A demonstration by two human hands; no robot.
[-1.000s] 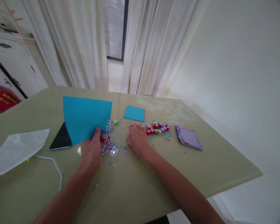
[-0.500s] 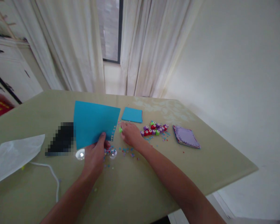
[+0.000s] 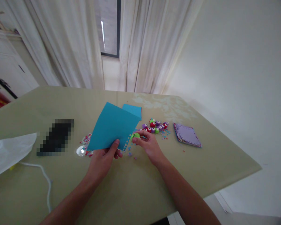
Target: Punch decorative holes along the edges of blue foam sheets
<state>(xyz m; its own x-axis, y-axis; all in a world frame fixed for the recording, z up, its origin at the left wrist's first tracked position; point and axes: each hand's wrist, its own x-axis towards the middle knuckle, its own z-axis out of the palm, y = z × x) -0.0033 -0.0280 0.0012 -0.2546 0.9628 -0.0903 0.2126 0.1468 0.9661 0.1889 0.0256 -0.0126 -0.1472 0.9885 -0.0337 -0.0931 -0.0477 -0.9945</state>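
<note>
A blue sheet of paper [image 3: 113,126] is pinched by its lower edge in my left hand [image 3: 105,156]. Small shapes are punched along the sheet's right edge. Between the thumb and fingers of my right hand [image 3: 150,145] is a small green craft punch [image 3: 135,135], right at that punched edge; I cannot tell whether the paper is inside its slot. Behind my right hand stand several punches [image 3: 153,125] in purple, red and green, with round eye-like spots. Coloured paper bits [image 3: 130,154] are scattered below the sheet.
A stack of blue paper [image 3: 135,110] lies farther back, partly covered by the held sheet. To the right is a pile of lilac sheets [image 3: 187,135] with punched edges. A clear round piece [image 3: 81,150], a blurred dark object [image 3: 57,137], a white sheet [image 3: 12,150] and a white cord [image 3: 46,184] lie left.
My left hand has moved right with the blue sheet and tilted it. My right hand has come nearer and turned, bringing the green punch to the sheet's right edge.
</note>
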